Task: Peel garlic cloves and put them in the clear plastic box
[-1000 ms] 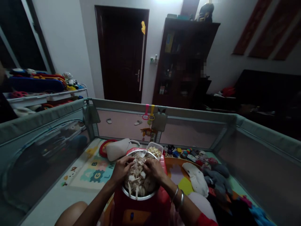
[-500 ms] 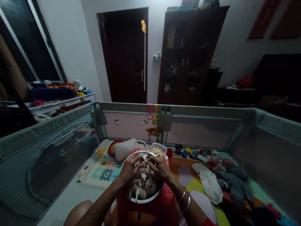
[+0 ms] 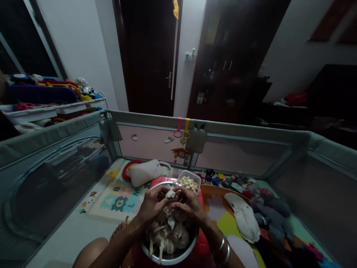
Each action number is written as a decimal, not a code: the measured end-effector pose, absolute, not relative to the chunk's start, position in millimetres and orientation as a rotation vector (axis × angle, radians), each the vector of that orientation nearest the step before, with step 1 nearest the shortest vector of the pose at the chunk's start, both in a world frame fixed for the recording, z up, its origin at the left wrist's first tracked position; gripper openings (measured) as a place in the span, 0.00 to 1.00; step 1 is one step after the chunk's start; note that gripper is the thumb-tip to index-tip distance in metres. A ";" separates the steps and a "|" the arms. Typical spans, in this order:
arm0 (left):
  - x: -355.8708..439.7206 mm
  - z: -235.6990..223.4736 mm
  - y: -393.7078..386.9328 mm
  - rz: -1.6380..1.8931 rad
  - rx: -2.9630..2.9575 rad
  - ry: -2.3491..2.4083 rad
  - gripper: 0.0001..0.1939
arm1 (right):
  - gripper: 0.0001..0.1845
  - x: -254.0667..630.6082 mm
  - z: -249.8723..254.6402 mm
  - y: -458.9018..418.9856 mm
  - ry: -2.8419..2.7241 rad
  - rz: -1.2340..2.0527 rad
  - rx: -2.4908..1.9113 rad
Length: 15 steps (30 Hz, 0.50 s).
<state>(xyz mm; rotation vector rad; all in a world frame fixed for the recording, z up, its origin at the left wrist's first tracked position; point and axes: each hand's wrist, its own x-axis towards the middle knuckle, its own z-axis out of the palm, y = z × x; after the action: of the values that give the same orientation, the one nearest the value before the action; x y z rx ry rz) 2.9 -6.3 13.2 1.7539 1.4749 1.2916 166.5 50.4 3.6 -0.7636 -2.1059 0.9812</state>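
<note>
A metal bowl (image 3: 156,256) full of garlic bulbs and papery skins (image 3: 170,231) sits on a red stool (image 3: 205,241) right in front of me. My left hand (image 3: 152,206) and my right hand (image 3: 187,204) meet over the bowl's far side, fingers pinched together on a piece of garlic (image 3: 170,194). Just beyond them stands a clear plastic tub (image 3: 190,182) holding peeled cloves. Two metal bangles (image 3: 223,250) ring my right wrist.
A grey mesh playpen wall (image 3: 228,130) surrounds me. A white pillow (image 3: 145,172), an alphabet mat (image 3: 117,199), small toys (image 3: 223,178) and plush items (image 3: 262,212) lie on the floor. Beyond are a dark door (image 3: 147,56), a cabinet (image 3: 231,63) and a toy shelf (image 3: 47,100).
My view has tilted down and the bowl sits lower and closer. Both hands have stayed together over the garlic, working at a piece near the bowl's far rim.
</note>
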 end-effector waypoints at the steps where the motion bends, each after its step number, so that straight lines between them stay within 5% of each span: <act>1: 4.1 14.5 -6.6 1.282 1.761 1.468 0.06 | 0.14 166.4 2.0 51.0 -2.105 1.012 -0.750; 11: 20.6 7.4 -10.3 1.069 2.409 1.698 0.14 | 0.04 171.4 -3.9 37.0 -2.186 0.825 -0.807; 15: 19.5 7.5 -14.5 1.104 2.574 1.732 0.14 | 0.07 168.3 -4.0 29.7 -2.178 0.762 -0.813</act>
<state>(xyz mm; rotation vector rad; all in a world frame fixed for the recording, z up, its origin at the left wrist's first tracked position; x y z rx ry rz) 19.5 -14.5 7.5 2.5744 1.7324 1.1042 168.3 29.7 -4.0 -0.8130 -2.1784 0.7616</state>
